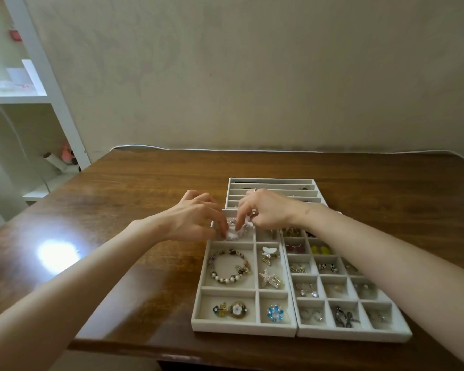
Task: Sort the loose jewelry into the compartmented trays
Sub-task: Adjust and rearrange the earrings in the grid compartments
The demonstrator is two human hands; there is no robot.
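Table [118, 210] holds the left tray [241, 332]. Over its far-left compartment my left hand [196, 218] and right hand [268, 210] both pinch a pale beaded piece [235, 232]. I judge I'm seating it; next comes a gentle release.

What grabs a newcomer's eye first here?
The left hand and right hand meet over the far compartment of the left tray, pinching a pale beaded piece. Just nearer, a beaded bracelet lies in its own compartment. A bright glare shines on the table, left.
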